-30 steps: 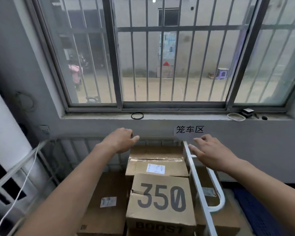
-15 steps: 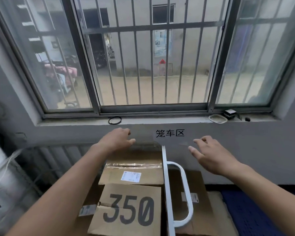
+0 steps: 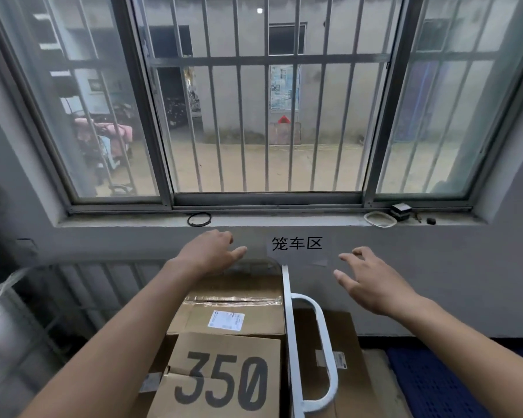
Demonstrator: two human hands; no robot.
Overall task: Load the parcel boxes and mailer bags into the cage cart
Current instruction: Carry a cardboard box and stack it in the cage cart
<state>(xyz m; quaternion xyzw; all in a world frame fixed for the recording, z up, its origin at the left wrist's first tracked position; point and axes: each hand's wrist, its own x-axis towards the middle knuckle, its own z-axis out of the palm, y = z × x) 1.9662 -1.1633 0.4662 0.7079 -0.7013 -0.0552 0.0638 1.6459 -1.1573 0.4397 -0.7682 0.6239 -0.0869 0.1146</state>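
A taped cardboard parcel box [image 3: 233, 309] with a white label sits on top of the stack inside the cage cart [image 3: 288, 321]. In front of it lies a brown box printed "350" [image 3: 221, 381]. My left hand [image 3: 209, 251] hovers over the far edge of the taped box, fingers relaxed, holding nothing. My right hand [image 3: 372, 285] floats to the right of the cart's white rail with fingers spread and empty. Another brown box [image 3: 344, 351] stands outside the cart behind the white handle loop [image 3: 323, 342].
A grey wall with a paper sign [image 3: 296, 244] and a barred window [image 3: 266, 116] stands right behind the cart. Small items lie on the sill [image 3: 381, 218]. A blue mat [image 3: 435, 384] covers the floor at the right. The cart's barred side [image 3: 97, 285] runs along the left.
The view has swung left, so the cart and boxes sit further right in frame. Both hands stay raised and empty, the right one now clear of the rail.
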